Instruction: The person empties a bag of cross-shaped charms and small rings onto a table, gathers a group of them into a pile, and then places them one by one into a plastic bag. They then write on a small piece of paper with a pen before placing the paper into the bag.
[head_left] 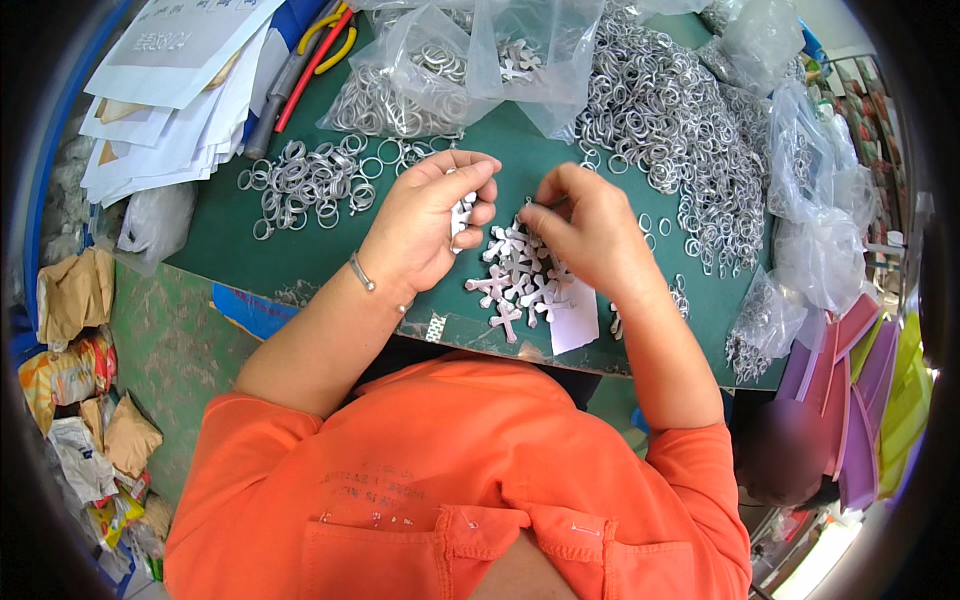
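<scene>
My left hand (432,205) is curled closed around several silver cross pendants (462,215), which show between the palm and the fingers. Just right of it, my right hand (590,225) is bent down over a loose pile of silver cross pendants (508,282) on the green table. Its thumb and fingers pinch together at the top of the pile, at what looks like the loop end of one cross pendant; the fingers partly hide it. A small pale paper (576,318) lies beside the pile, under some of the crosses.
Metal rings (310,185) lie loose at the left, and a large heap of rings (665,110) spreads at the right. Clear bags (400,85) stand at the back. Papers (180,50), red-and-yellow pliers (315,70) and a bag of small parts (762,325) flank the work area.
</scene>
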